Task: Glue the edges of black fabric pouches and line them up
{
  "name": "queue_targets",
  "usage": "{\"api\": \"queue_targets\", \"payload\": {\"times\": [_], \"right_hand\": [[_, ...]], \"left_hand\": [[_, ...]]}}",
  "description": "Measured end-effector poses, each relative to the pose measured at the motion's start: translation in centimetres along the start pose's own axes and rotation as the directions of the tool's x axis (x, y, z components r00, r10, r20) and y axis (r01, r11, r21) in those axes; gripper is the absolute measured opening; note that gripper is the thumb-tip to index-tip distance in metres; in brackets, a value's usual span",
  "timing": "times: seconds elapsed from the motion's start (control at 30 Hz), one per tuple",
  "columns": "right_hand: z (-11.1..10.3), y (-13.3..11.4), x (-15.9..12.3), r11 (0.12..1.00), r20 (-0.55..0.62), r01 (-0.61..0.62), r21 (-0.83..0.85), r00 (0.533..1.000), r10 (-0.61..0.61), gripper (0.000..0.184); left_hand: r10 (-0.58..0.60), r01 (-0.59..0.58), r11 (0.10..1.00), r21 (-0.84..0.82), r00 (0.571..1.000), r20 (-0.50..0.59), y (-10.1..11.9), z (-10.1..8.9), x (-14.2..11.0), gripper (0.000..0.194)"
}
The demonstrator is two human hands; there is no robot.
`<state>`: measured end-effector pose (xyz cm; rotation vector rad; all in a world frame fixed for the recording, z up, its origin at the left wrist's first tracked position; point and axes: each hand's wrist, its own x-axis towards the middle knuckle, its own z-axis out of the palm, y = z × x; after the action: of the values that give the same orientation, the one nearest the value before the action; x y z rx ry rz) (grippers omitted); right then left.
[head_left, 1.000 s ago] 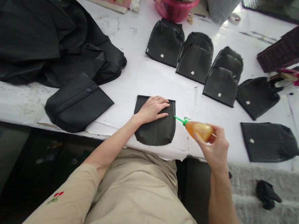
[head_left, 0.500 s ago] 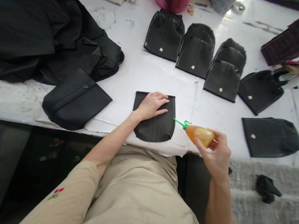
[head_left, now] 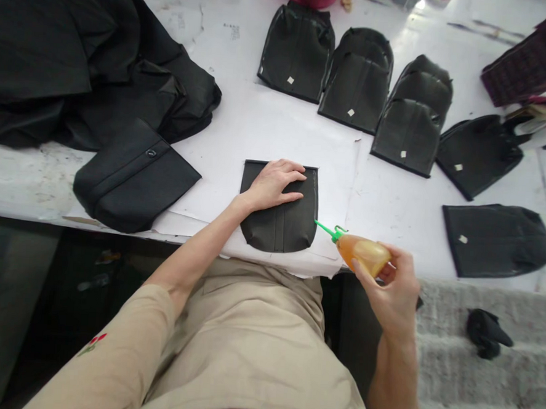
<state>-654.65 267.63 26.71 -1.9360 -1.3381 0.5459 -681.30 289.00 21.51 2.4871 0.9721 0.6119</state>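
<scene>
A flat black leather piece (head_left: 278, 223) with a rounded lower end lies on white paper at the table's near edge. My left hand (head_left: 273, 184) rests flat on its upper part, fingers stretched out. My right hand (head_left: 391, 286) grips an amber glue bottle (head_left: 362, 251) with a green nozzle (head_left: 326, 230). The nozzle tip touches the piece's lower right edge.
Several black leather pieces (head_left: 357, 80) with small white tags lie in an arc across the white table (head_left: 264, 117). A buttoned black piece (head_left: 133, 174) and a heap of black fabric (head_left: 55, 49) fill the left. A dark item (head_left: 486, 333) lies on the grey floor.
The nozzle has slid down along the piece's right edge toward me. My left hand has stayed flat on the piece. The view has tilted slightly downward.
</scene>
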Motion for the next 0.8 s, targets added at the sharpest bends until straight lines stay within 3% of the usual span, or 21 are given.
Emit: {"api": "queue_targets", "payload": {"times": [0.13, 0.27, 0.43, 0.8], "right_hand": [[0.1, 0.3, -0.2, 1.000, -0.002, -0.004, 0.015, 1.000, 0.004, 0.061], [0.1, 0.4, -0.4, 0.999, -0.004, 0.000, 0.034, 1.000, 0.001, 0.062], [-0.2, 0.3, -1.0, 0.998, 0.003, 0.004, 0.056, 1.000, -0.004, 0.059], [-0.8, 0.3, -2.8, 0.999, 0.021, -0.019, 0.048, 1.000, 0.018, 0.055]], "left_hand": [[0.082, -0.079, 0.996, -0.035, 0.993, 0.084, 1.9, -1.4, -1.0, 0.037], [0.198, -0.189, 0.980, -0.069, 0.964, 0.180, 4.0, -1.0, -3.2, 0.043], [0.181, -0.178, 0.984, -0.032, 0.969, 0.167, 4.2, 0.2, -4.4, 0.050], [0.144, -0.142, 0.990, -0.026, 0.975, 0.172, 3.9, 0.4, -4.5, 0.047]]}}
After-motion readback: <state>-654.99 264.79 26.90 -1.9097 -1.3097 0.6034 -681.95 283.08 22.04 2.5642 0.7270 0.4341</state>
